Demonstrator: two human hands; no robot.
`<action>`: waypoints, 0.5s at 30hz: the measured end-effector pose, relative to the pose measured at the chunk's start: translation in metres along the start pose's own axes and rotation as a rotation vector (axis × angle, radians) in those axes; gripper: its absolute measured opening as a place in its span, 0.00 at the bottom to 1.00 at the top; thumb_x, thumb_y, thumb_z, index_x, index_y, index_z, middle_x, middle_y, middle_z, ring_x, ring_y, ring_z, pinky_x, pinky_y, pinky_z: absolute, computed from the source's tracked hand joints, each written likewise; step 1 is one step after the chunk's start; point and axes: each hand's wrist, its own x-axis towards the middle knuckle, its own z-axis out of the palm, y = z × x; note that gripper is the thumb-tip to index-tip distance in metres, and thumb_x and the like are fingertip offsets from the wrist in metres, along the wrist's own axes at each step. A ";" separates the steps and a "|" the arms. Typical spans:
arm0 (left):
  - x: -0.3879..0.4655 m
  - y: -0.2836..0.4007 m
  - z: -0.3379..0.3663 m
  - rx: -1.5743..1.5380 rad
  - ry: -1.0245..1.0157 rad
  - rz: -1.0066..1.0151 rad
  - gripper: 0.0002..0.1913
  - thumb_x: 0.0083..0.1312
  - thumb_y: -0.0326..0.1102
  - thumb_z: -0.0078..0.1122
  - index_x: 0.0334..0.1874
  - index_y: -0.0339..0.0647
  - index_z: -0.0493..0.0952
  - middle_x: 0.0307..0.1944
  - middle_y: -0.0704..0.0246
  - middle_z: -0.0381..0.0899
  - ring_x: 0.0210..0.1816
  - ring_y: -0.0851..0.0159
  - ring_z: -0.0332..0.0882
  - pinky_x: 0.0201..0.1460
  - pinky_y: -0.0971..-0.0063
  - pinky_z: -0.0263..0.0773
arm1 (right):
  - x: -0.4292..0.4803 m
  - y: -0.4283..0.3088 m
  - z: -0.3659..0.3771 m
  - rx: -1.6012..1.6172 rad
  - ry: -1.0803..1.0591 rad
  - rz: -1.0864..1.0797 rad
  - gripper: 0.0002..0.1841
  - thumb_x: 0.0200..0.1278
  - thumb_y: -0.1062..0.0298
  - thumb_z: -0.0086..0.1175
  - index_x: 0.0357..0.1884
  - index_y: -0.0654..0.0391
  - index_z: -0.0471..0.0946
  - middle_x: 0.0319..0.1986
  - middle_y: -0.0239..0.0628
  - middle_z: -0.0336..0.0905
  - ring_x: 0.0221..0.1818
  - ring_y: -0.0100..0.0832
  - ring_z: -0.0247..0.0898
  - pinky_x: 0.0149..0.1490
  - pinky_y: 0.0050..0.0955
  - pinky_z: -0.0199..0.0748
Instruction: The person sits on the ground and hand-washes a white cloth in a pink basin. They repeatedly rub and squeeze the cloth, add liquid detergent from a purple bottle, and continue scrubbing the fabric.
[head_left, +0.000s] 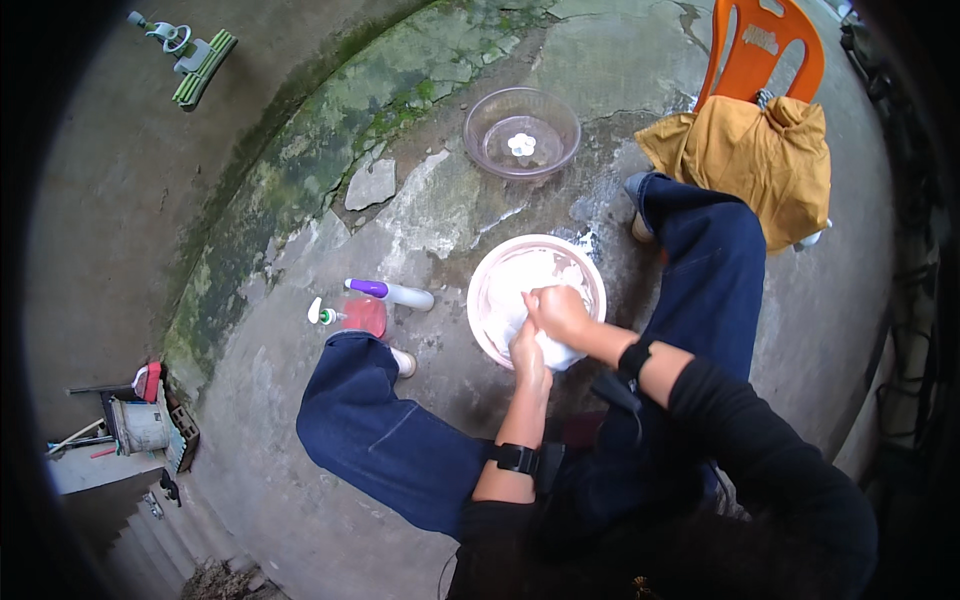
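Note:
Between my knees a pale pink plastic basin (475, 315) stands on the concrete, holding a bright white cloth (508, 289) whose folds are overexposed. Whether suds lie among them I cannot tell. My left hand (529, 358) grips part of the cloth over the near side of the basin. Close against it, my right hand (562, 313) is curled into a fist on the cloth, slightly blurred and farther over the basin. Some white material bulges over the near rim below my hands.
Beyond the basin stands a clear plastic bowl (480, 157) with white round pieces (521, 144) at its bottom. Left are a purple-topped bottle (409, 296) and a pink pump bottle (365, 315). An orange plastic chair (759, 56) with mustard cloth (757, 161) stands right; a loose slab (371, 184) lies ahead.

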 end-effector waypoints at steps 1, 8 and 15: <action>0.000 0.002 0.000 0.046 0.040 -0.019 0.16 0.70 0.40 0.45 0.46 0.30 0.73 0.41 0.66 0.76 0.43 0.67 0.73 0.46 0.75 0.69 | -0.002 0.001 0.002 0.034 0.048 -0.012 0.16 0.59 0.60 0.49 0.22 0.60 0.78 0.16 0.51 0.75 0.20 0.50 0.74 0.30 0.44 0.73; 0.004 0.005 -0.006 -0.134 -0.061 0.001 0.15 0.68 0.37 0.49 0.46 0.30 0.75 0.40 0.66 0.77 0.40 0.67 0.75 0.41 0.75 0.70 | -0.004 0.003 0.005 -0.093 0.072 -0.153 0.18 0.61 0.58 0.47 0.20 0.60 0.76 0.15 0.48 0.74 0.16 0.46 0.72 0.24 0.41 0.71; 0.005 -0.002 -0.005 -0.282 0.161 -0.058 0.17 0.67 0.40 0.52 0.46 0.30 0.73 0.37 0.67 0.78 0.35 0.67 0.77 0.37 0.72 0.73 | 0.008 -0.005 -0.007 -0.194 -0.091 -0.233 0.16 0.61 0.59 0.47 0.22 0.60 0.77 0.16 0.50 0.75 0.15 0.45 0.73 0.24 0.41 0.72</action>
